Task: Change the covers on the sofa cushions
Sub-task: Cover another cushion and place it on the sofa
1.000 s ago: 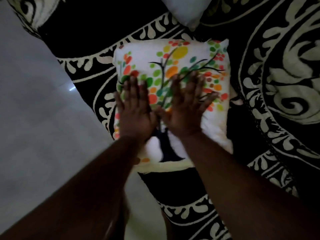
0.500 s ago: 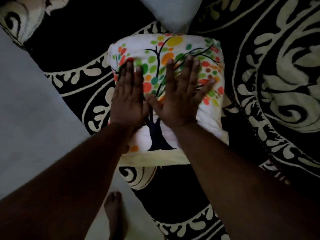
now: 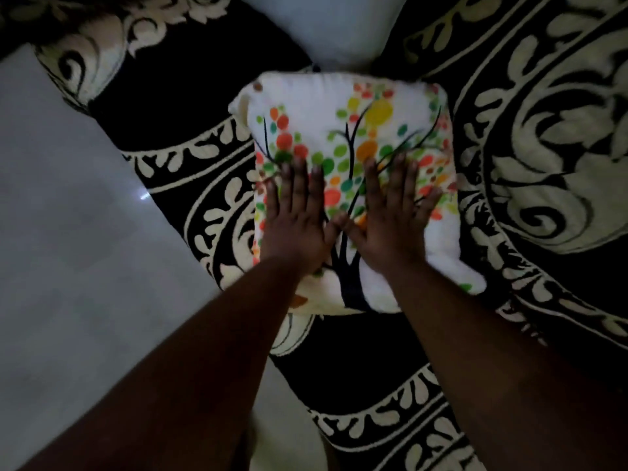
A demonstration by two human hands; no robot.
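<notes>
A white cushion (image 3: 343,107) with a printed tree of coloured dots lies flat on the black-and-cream patterned sofa cloth (image 3: 530,137). My left hand (image 3: 295,219) lies palm down on its left half with straight fingers. My right hand (image 3: 390,219) presses flat on its right half, fingers spread, thumb towards the left hand. Both forearms reach in from the bottom of the view and hide the cushion's near edge in part.
A plain pale cushion (image 3: 326,25) lies just beyond the printed one at the top edge. The pale tiled floor (image 3: 68,249) fills the left side, beside the sofa's edge.
Both flat hands have slid back towards me over the cushion, so more of its far half shows. The view has shifted, and the foot seen half a second ago is out of sight.
</notes>
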